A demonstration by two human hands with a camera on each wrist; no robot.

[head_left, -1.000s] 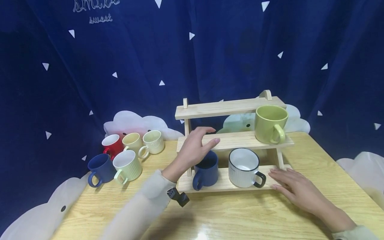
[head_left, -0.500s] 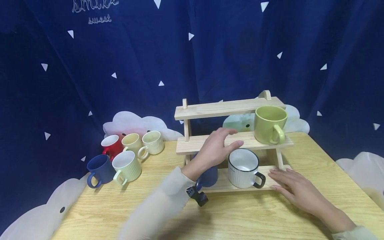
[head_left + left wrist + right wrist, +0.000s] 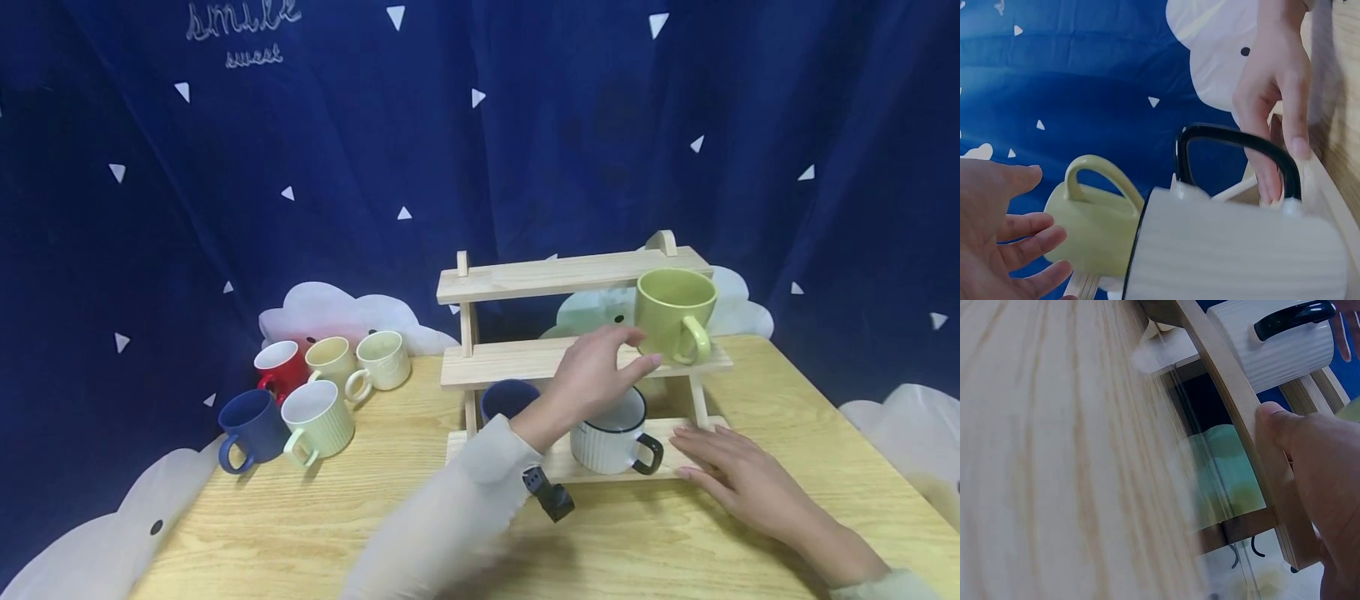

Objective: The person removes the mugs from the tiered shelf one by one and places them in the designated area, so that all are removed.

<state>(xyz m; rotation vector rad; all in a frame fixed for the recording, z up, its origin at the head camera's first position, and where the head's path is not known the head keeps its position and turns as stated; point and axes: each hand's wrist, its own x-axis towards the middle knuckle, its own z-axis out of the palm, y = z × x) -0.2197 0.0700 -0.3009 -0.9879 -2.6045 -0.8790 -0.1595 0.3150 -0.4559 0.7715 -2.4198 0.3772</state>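
My left hand point(image 3: 596, 375) hovers above the white mug with black rim and handle point(image 3: 607, 450), fingers spread and holding nothing. Its fingertips come close to the green mug point(image 3: 675, 308) on the middle shelf; in the left wrist view a gap shows between fingers and green mug point(image 3: 1094, 219). My right hand point(image 3: 750, 479) rests on the right end of the wooden rack's lower shelf point(image 3: 663, 429), fingers fairly straight. The right wrist view shows its thumb point(image 3: 1275, 422) against the shelf's edge. Left of the white mug stands a blue mug point(image 3: 510, 398), partly hidden by my left forearm.
On the table's left stand a red mug point(image 3: 281, 367), a yellow mug point(image 3: 332, 358), a cream mug point(image 3: 384, 360), another blue mug point(image 3: 255, 427) and a pale green ribbed mug point(image 3: 321, 421). The rack's top shelf point(image 3: 570, 275) is bare. A dark blue curtain point(image 3: 375, 125) hangs behind.
My left hand has moved right, from above the blue mug on the rack, past the white mug, towards the green mug. The right hand and the mugs have stayed put.
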